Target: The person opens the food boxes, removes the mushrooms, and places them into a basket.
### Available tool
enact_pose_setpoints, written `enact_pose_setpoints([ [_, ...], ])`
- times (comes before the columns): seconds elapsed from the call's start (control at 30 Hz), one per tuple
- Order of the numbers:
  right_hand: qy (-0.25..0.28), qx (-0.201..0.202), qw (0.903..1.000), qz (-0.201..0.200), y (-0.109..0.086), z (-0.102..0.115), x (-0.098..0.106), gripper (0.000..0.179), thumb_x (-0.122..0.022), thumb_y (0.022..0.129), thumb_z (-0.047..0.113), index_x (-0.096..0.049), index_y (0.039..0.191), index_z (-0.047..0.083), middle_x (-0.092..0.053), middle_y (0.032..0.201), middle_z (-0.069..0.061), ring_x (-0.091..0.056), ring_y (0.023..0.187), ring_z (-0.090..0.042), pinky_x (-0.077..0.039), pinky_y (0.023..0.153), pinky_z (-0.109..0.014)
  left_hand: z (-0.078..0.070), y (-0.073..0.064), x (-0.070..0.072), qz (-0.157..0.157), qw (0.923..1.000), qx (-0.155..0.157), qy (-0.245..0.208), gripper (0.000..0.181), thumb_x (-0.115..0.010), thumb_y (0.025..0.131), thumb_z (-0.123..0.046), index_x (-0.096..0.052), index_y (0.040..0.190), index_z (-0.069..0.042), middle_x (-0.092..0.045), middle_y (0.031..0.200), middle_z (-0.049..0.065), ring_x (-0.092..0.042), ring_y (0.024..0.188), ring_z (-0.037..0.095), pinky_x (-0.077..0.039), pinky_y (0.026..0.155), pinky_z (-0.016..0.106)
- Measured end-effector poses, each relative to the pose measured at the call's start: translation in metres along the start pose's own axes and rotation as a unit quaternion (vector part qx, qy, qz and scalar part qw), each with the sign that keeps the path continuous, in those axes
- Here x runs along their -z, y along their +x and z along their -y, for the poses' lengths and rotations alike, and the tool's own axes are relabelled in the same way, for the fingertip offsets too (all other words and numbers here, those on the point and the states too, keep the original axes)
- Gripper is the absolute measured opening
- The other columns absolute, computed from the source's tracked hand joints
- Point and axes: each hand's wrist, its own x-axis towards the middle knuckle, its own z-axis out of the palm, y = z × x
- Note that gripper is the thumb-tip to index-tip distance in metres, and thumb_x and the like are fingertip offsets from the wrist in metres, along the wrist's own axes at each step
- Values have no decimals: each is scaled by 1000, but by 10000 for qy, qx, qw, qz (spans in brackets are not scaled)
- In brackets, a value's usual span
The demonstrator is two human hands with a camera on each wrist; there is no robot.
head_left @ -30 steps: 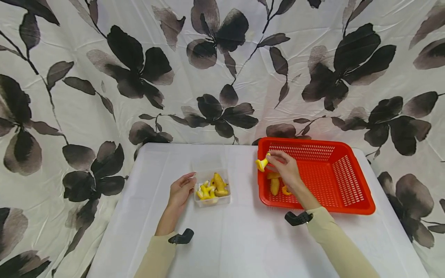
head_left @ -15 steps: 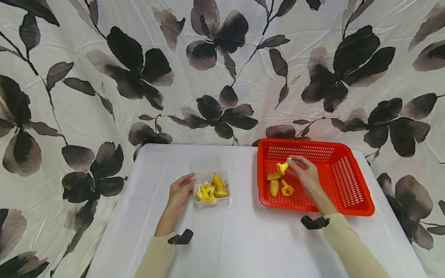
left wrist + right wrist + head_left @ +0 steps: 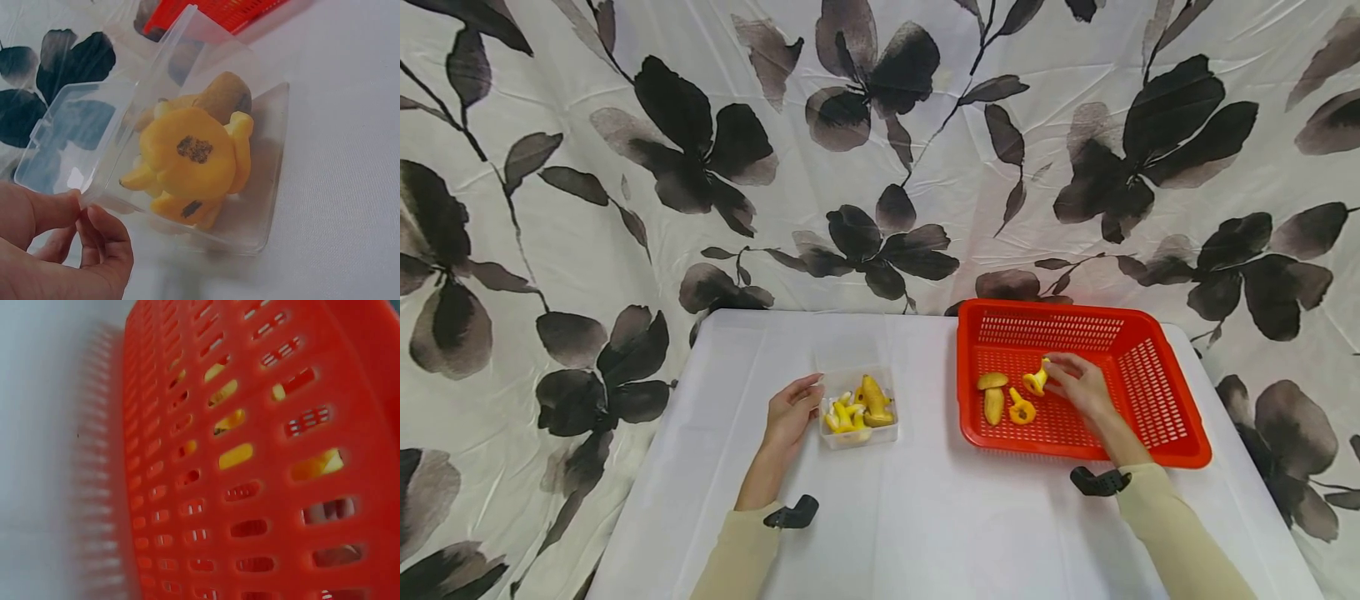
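Note:
In the head view my left hand (image 3: 790, 410) pinches the edge of a clear plastic box (image 3: 877, 434) between thumb and fingers, its lid (image 3: 69, 137) folded back. Inside lie several yellow toy mushrooms (image 3: 159, 156), some with dark patches, and a tan one (image 3: 226, 97). Within the red basket (image 3: 1067, 305), my right hand (image 3: 1081, 387) pinches a yellow trumpet-shaped toy mushroom (image 3: 1035, 382) by its narrow end, flared end downward. To the left of it rest a tan capped mushroom (image 3: 993, 402) and another yellow trumpet-shaped one (image 3: 1022, 411). The right wrist view mostly shows the basket's slotted wall (image 3: 250, 487).
Both containers stand on a white-covered table (image 3: 925, 508), the box to the left and the basket to the right. A floral curtain (image 3: 880, 167) hangs behind the far edge. A black wrist camera (image 3: 792, 512) sits on each wrist.
My right hand has carried the yellow mushroom from over the basket's left rim rightward and down into the basket. The left hand keeps its place at the box.

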Motion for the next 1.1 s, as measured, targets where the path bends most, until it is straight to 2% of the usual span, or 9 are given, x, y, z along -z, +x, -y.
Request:
enact_pose_setpoints([
  [0.1,-224,-238,9995,48,2,0,1,45,-56,108,19,-50,145,-6,-50,143,-27,-59,119,-31,-51,99,-40,0,0,-1,-25,10000,-5,16,38,-66,101,-7,-61,138,3,-60,99,1,-51,73,9,-46,64,17],
  [0.17,-411,-368,9984,108,4,-1,1,44,-56,108,18,-51,144,-7,-50,143,-28,-59,120,-34,-53,98,-39,1,0,0,-43,10000,-14,14,38,-66,100,-6,-62,137,3,-60,98,1,-51,73,9,-46,64,17],
  [0.33,-913,-566,9937,332,7,-4,0,42,-56,107,17,-53,140,-9,-53,139,-30,-63,109,-31,-57,93,-36,3,2,0,-100,9999,-57,17,35,-65,100,-5,-63,135,3,-61,97,1,-52,74,9,-46,63,16],
  [0.53,-1306,-638,9885,414,12,-8,-1,39,-56,107,14,-56,135,-12,-60,128,-31,-65,98,-29,-59,87,-35,4,3,0,-113,9999,-66,9,34,-65,100,-5,-63,134,4,-60,95,-1,-52,75,10,-47,63,16],
  [0.83,-1678,-584,9828,495,15,-9,-1,44,-54,109,20,-54,134,-16,-63,116,-27,-62,93,-27,-58,77,-27,4,3,-2,-59,9999,-86,5,36,-65,101,-5,-62,135,3,-60,96,0,-51,74,9,-46,63,16],
  [0.97,-1985,-496,9781,392,13,-6,0,47,-54,109,23,-54,135,-16,-60,121,-31,-60,99,-35,-57,87,-36,2,2,-2,-35,10000,-74,5,37,-66,100,-6,-62,136,2,-60,97,0,-51,75,9,-46,63,16],
  [1.1,-2151,-192,9760,296,12,-6,0,39,-57,106,16,-57,130,-15,-61,124,-33,-61,103,-40,-56,90,-43,2,2,-1,-24,10000,-60,-20,37,-66,100,-6,-62,136,2,-60,96,0,-51,74,9,-46,63,16],
])
